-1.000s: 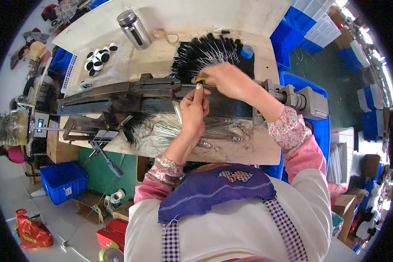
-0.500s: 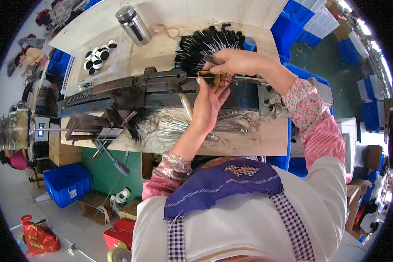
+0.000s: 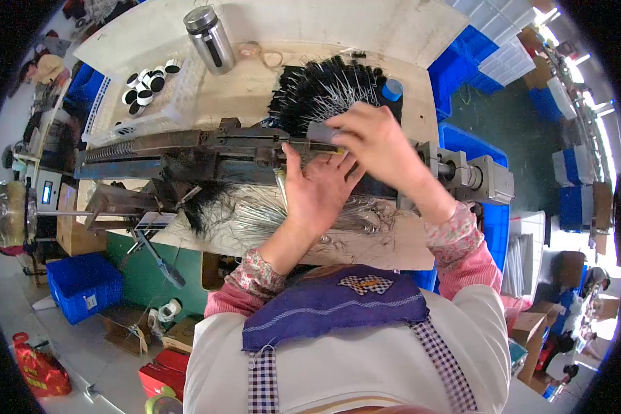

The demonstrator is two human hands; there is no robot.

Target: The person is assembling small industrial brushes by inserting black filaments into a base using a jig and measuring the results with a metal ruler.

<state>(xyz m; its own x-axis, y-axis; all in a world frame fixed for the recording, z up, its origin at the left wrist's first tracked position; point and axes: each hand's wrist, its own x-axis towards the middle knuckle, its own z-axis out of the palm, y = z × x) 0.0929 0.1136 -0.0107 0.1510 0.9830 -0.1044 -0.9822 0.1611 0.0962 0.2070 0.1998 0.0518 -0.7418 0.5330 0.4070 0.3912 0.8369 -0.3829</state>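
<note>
Pinching a blurred grey piece in the right hand, over the machine; spreading the left hand wide just below, partly hiding the machine; hard to tell whether touching it

Bare wood behind the machine: we could pass between the steel flask and the brushes.
Basket behind the machine's left: blocks us.
Wires before the machine: obstruct us.
</note>
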